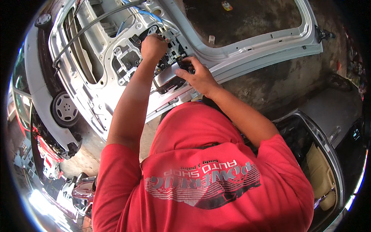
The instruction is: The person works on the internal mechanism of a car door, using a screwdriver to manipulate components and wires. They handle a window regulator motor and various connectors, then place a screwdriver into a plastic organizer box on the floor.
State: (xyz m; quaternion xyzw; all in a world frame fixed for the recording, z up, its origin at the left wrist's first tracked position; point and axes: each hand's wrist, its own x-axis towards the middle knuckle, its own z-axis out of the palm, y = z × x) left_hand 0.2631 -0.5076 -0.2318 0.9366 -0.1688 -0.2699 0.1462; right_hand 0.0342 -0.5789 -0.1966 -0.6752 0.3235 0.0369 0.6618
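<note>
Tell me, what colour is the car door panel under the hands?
White, in the head view: the door panel.

door handle (167, 76) between both hands, on car door (96, 77)

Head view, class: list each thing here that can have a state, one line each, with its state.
Car door: off the car, lying flat, inner trim removed, window opening empty.
Door handle: silver, partly fitted in the door.
Left hand: closed in a fist inside the door cavity.
Right hand: fingers pressed on the door handle.
Blue cable: loose across the door.
</note>
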